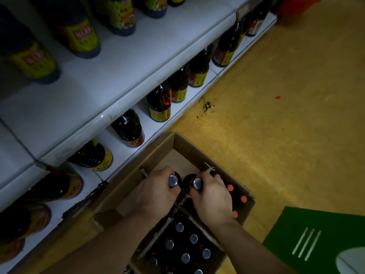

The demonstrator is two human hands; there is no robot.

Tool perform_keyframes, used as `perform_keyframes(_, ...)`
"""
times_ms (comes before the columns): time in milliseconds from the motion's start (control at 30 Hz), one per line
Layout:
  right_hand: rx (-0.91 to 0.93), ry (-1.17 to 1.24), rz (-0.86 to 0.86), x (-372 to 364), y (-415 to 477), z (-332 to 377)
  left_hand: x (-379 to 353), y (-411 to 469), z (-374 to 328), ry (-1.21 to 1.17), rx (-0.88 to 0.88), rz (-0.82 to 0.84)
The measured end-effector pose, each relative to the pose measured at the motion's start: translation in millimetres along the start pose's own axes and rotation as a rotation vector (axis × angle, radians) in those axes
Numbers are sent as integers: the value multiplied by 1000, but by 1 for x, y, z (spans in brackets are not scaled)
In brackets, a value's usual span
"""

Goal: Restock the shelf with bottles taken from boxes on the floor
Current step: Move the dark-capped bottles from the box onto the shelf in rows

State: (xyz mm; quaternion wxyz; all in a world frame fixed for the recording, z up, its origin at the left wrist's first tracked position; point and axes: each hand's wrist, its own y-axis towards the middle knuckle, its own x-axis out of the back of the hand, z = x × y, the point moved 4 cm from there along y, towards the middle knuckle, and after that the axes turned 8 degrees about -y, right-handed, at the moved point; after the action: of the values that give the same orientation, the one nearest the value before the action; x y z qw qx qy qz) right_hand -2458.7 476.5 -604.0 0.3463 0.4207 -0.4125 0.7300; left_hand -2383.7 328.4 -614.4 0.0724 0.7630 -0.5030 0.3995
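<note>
Yellow floor [276,125], open box [197,147]: curling left hand [156,192] round one bottle [173,180], right hand [213,200] round another bottle [197,183], to lift two together.

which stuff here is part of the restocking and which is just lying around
Part of the job:
brown cardboard box with dividers
left hand gripping a dark silver-capped bottle
right hand gripping a second dark silver-capped bottle
white lower shelf

Just lying about:
green flat thing with white stripes
small red spot on the yellow floor
</note>
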Motion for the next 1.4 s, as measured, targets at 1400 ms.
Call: perform_keyframes(1400,51,232,-277,408,-173,110,298,-175,-307,-100,-199,-307)
